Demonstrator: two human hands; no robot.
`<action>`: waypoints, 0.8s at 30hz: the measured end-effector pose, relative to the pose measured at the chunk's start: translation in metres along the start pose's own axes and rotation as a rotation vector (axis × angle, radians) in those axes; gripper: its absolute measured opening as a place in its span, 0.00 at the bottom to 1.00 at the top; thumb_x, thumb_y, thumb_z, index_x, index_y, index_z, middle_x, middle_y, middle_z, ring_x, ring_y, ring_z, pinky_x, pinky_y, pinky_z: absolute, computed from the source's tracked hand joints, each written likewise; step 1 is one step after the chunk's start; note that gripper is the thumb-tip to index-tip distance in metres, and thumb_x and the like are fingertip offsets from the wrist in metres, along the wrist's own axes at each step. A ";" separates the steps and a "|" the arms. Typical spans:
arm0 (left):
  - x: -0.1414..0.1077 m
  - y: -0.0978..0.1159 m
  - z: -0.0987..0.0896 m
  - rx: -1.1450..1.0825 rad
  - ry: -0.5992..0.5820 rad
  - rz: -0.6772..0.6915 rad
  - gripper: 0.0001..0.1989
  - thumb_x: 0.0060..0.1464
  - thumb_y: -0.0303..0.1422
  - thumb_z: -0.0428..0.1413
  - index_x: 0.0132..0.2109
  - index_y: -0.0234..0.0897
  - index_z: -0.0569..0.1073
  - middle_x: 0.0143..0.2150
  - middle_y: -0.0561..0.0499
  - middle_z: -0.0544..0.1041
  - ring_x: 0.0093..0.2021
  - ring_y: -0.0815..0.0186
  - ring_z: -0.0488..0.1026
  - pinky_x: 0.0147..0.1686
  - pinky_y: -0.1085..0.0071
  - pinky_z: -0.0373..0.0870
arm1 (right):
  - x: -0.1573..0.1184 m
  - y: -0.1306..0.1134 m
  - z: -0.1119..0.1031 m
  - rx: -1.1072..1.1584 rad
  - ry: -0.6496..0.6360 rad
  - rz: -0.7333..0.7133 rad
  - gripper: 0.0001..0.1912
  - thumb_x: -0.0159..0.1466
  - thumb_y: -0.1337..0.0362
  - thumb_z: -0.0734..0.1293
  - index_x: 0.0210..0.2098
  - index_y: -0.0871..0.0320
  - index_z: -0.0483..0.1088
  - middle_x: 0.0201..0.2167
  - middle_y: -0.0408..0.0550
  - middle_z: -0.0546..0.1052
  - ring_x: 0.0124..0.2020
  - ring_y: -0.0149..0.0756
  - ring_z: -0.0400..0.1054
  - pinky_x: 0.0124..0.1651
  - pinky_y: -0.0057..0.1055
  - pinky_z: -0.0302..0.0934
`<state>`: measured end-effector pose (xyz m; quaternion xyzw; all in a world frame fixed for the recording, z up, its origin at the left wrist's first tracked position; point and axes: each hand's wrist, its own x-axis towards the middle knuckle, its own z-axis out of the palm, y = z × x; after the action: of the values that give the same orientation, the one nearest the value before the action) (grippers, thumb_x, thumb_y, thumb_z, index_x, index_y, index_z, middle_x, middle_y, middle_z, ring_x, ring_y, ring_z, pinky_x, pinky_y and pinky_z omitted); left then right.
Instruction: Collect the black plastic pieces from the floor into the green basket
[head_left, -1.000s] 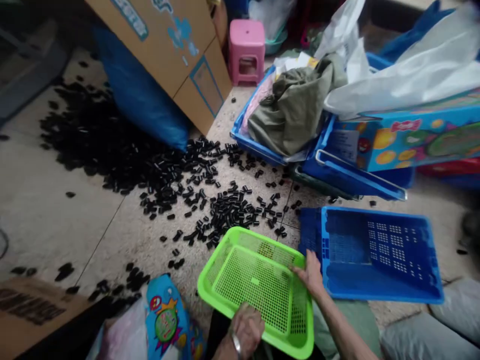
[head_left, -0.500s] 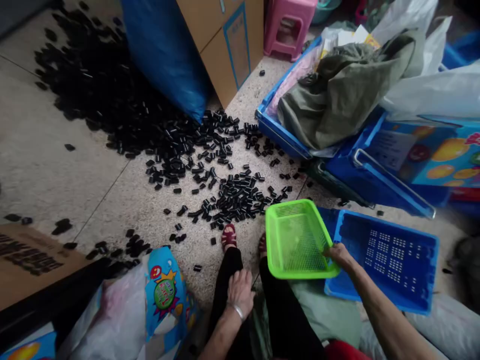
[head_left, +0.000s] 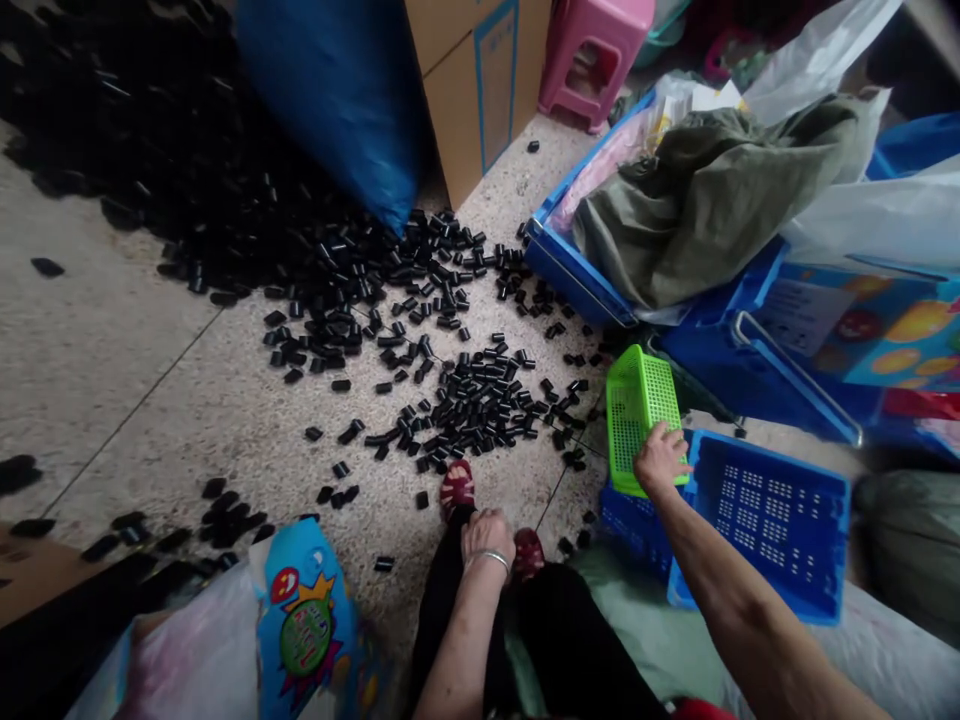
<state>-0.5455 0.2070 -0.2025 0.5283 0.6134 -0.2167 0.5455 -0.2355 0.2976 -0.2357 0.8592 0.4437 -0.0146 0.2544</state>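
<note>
Green basket (head_left: 639, 412) tilted on edge, right of black pieces (head_left: 480, 395), against blue crate (head_left: 772, 515); right hand (head_left: 660, 458) clamped on rim. Left hand (head_left: 487, 538) loosely curled on shin, holds nothing. No writing readable.

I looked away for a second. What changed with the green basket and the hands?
The left hand let go of the green basket and rests on the leg. The right hand swung it rightward, tipped up by the blue crate. The black pieces stayed scattered.

speckled floor (head_left: 225, 410), scattered black tubes (head_left: 465, 395), blue crate (head_left: 765, 510)
</note>
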 end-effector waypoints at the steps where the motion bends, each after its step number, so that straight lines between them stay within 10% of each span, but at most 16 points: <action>1: 0.008 -0.001 -0.003 -0.004 0.005 -0.005 0.19 0.57 0.27 0.49 0.53 0.31 0.75 0.55 0.38 0.75 0.59 0.51 0.68 0.57 0.57 0.67 | 0.006 -0.005 0.009 -0.007 0.023 0.004 0.28 0.67 0.73 0.46 0.67 0.63 0.48 0.65 0.71 0.52 0.65 0.61 0.49 0.52 0.67 0.59; 16: 0.058 -0.006 -0.063 0.144 0.146 0.101 0.15 0.55 0.30 0.51 0.48 0.35 0.77 0.50 0.39 0.78 0.55 0.50 0.72 0.55 0.57 0.67 | 0.042 -0.040 0.115 0.349 -0.033 0.313 0.38 0.61 0.65 0.62 0.68 0.50 0.47 0.68 0.67 0.44 0.69 0.62 0.40 0.56 0.71 0.53; 20: 0.083 -0.073 -0.075 -0.287 0.241 -0.054 0.15 0.55 0.42 0.55 0.45 0.39 0.75 0.40 0.48 0.79 0.43 0.58 0.76 0.45 0.66 0.71 | 0.040 -0.034 0.125 0.372 -0.014 0.356 0.38 0.60 0.63 0.63 0.68 0.46 0.48 0.64 0.65 0.52 0.66 0.60 0.47 0.55 0.70 0.54; 24: 0.123 -0.187 -0.029 -0.319 0.396 -0.513 0.16 0.53 0.36 0.57 0.48 0.35 0.73 0.41 0.46 0.79 0.45 0.56 0.76 0.42 0.67 0.70 | 0.053 -0.018 0.146 0.365 -0.016 0.342 0.37 0.60 0.61 0.65 0.67 0.45 0.51 0.66 0.69 0.48 0.66 0.67 0.47 0.55 0.71 0.52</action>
<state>-0.7052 0.2170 -0.3622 0.2971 0.8461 -0.1417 0.4193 -0.1885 0.2805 -0.3838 0.9533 0.2799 -0.0582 0.0972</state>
